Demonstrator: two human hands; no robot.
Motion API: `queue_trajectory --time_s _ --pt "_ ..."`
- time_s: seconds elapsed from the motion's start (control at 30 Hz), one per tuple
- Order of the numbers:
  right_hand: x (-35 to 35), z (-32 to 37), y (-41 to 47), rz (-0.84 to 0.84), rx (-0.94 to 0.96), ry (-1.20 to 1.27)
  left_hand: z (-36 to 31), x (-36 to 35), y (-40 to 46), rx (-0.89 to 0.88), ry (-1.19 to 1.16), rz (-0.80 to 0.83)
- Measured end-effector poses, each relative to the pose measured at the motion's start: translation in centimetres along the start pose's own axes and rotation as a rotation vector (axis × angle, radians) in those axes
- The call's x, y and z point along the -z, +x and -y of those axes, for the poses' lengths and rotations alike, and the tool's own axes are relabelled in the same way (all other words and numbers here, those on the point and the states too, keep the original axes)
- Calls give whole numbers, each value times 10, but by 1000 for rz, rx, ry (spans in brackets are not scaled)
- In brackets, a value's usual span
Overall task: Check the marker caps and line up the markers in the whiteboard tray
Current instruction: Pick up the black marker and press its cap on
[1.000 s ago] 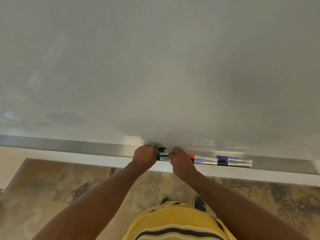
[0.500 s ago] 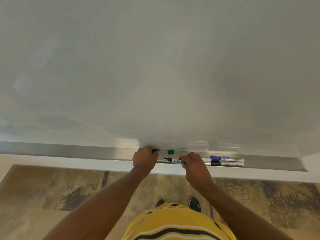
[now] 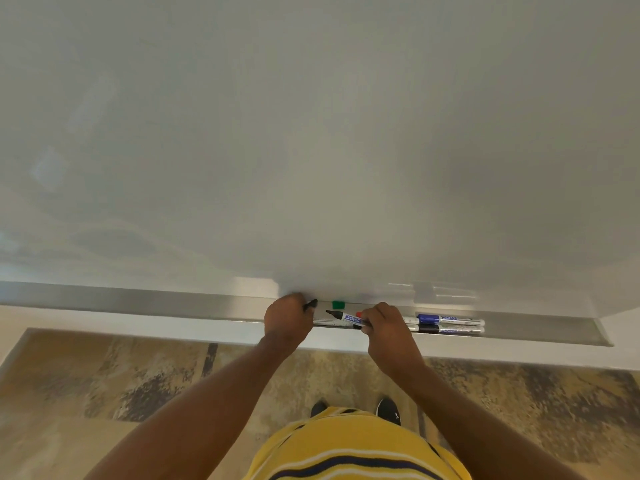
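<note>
A metal whiteboard tray (image 3: 173,303) runs under the whiteboard (image 3: 311,133). My left hand (image 3: 287,322) is closed on a black cap (image 3: 311,303) that sticks out to the right of my fingers. My right hand (image 3: 384,323) grips an uncapped black marker (image 3: 343,317); its bare black tip points left, toward the cap. A green cap (image 3: 337,304) lies loose in the tray between my hands. A red cap end (image 3: 358,314) shows at my right fingers. A blue-capped marker (image 3: 446,319) and a black-capped marker (image 3: 446,329) lie side by side to the right.
Another white marker barrel (image 3: 332,324) lies in the tray under my hands. The tray ends at the right (image 3: 602,337). Below are a mottled brown floor (image 3: 138,375), my shoes and a yellow striped shirt.
The black cap has come off the marker: my left hand holds it to the left while my right hand has drawn the marker to the right. A green cap has come into view.
</note>
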State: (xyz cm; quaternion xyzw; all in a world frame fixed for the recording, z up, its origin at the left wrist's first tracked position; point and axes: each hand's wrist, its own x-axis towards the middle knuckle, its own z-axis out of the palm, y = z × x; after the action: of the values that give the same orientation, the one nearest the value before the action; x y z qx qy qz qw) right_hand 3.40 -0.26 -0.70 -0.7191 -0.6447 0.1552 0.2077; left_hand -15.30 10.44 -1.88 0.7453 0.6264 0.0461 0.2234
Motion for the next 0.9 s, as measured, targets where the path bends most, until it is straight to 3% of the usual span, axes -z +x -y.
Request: queue_trajectory --time_s 0.23,0.4,0.57,0.9 --pt "10 -3 0 10 -45 75 -1 4 -2 -78 26 28" --pt "37 -2 1 -76 28 201 -8 22 -17 41 -407 14" --pt "61 -2 -1 -121 65 369 -13 55 -36 -19 -844 76" --pt "78 15 9 -122 127 359 -24 79 -47 -38 -866 22"
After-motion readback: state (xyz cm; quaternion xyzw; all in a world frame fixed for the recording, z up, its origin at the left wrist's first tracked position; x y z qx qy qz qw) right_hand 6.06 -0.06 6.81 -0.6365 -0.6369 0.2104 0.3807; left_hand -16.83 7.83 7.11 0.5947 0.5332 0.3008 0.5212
